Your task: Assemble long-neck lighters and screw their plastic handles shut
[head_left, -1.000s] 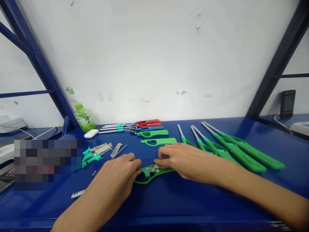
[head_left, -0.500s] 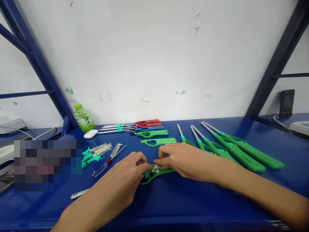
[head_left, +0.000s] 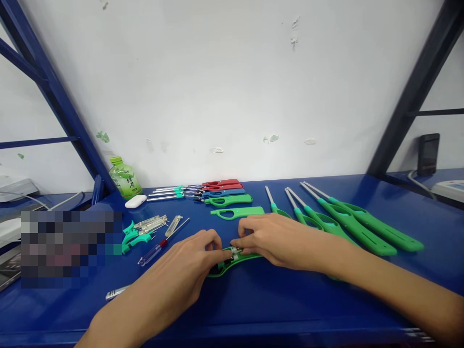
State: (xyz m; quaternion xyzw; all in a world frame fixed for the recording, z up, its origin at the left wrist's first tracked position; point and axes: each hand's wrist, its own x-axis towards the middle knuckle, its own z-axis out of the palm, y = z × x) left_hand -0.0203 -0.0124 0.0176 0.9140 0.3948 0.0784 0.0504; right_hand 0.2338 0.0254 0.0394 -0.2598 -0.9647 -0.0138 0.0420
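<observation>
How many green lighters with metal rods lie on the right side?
5, side by side: the leftmost lighter by the right hand, then the second, the third, the fourth and the outermost. The right arm hides parts of some, and might cover others.

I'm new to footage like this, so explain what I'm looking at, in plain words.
There is no robot here: the left hand and right hand are a person's own, bare. The view comes from one camera worn on the person's head, looking forward and down.

The fingertips of both hands meet at small parts in an open green casing; exactly what each one pinches is hidden.

On the blue table, long-nosed green lighters lie to the right. Red, blue and green handles lie at the back. To the left are teal and clear parts, a screwdriver, a small white case and a green bottle. The far left is partly blurred out.
</observation>
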